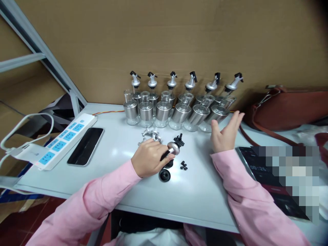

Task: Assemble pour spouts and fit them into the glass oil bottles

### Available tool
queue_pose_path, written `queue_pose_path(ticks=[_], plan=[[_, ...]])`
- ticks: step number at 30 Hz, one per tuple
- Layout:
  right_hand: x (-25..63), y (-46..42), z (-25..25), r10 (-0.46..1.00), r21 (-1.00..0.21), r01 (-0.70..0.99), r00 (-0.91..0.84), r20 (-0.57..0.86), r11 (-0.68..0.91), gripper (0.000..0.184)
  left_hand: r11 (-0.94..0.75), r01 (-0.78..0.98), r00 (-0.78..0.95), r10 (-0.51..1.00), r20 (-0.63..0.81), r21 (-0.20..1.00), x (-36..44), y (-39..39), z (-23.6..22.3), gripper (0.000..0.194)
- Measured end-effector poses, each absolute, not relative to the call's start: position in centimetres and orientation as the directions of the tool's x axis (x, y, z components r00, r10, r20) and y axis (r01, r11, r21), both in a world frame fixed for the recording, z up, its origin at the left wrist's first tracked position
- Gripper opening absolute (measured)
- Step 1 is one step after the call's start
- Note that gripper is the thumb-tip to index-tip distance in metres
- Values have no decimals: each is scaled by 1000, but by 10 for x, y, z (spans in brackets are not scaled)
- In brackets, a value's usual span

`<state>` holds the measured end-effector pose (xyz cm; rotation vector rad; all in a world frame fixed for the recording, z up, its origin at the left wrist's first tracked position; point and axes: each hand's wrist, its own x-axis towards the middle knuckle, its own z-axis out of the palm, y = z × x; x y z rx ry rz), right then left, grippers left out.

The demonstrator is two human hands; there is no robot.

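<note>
My left hand [150,157] is closed around a pour spout, whose silver dome-shaped collar [174,148] shows past the fingertips; its rest is partly hidden. Close by on the table lie silver spout pieces [151,134], black lever pieces [179,139], black round caps [164,175] and tiny black plugs [183,165]. At the right, my right hand [225,135] is held up with thumb and fingers apart, and nothing is in it. Nearest to it is the end glass bottle [219,112] with a steel sleeve, in a front row of open-necked bottles. Behind stand bottles topped with silver-and-black spouts [191,82].
A white power strip [69,136] with a plugged-in charger and a phone [85,147] lie at the left. On the right are a brown bag [287,109] with its strap and a dark tablet [258,167] showing a timer. Cardboard [164,37] stands behind the bottles.
</note>
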<state>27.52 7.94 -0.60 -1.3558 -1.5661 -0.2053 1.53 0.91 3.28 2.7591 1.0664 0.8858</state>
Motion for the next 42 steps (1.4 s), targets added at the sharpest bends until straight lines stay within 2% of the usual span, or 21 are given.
queue_pose_path(ticks=[1,2,4,6,9,12,14,16,18,20,23,27,34,36,38,40,42], plan=[[264,70,3,572,-431,833,176,801,347,56,-755,607,601,640,479,247,16,9,33,49],[252,61,11,539,-378,831,115,834,408,49,-749,615,603,648,465,245,16,9,32,49],[229,43,26,470,-200,745,-169,867,637,34,-733,640,602,664,443,230,17,10,31,48],[210,28,35,368,-50,575,-451,813,816,31,-724,661,603,668,436,196,17,11,31,47],[196,16,39,314,26,496,-588,745,868,22,-738,653,626,652,428,171,16,13,30,44],[195,13,37,240,90,432,-650,721,897,22,-787,587,683,606,407,187,15,13,31,43],[198,13,36,222,85,407,-649,727,910,21,-806,554,699,587,409,208,14,13,32,44],[203,14,36,267,20,453,-560,785,891,21,-788,568,670,611,422,239,13,14,32,45],[211,20,37,366,-83,584,-385,847,807,20,-760,596,614,640,462,260,11,15,32,44],[221,29,37,499,-200,750,-194,844,631,13,-744,613,553,645,528,267,9,17,30,42],[238,45,29,720,-351,844,-58,691,405,18,-737,617,490,633,599,274,6,19,28,39],[252,60,6,866,-428,858,-39,498,285,20,-750,609,489,612,621,260,6,18,28,38],[255,61,-6,964,-413,882,-143,222,226,9,-762,601,500,592,632,239,7,18,29,36],[254,62,-5,949,-389,879,-188,251,277,11,-755,612,491,595,636,235,6,18,30,36],[252,63,-4,897,-342,857,-260,357,384,14,-750,618,482,597,641,234,6,17,31,36],[249,64,-6,815,-253,823,-366,448,508,19,-753,615,482,595,644,235,7,16,31,36],[245,66,-9,752,-150,798,-461,470,583,25,-758,608,484,590,647,237,7,15,32,36]])
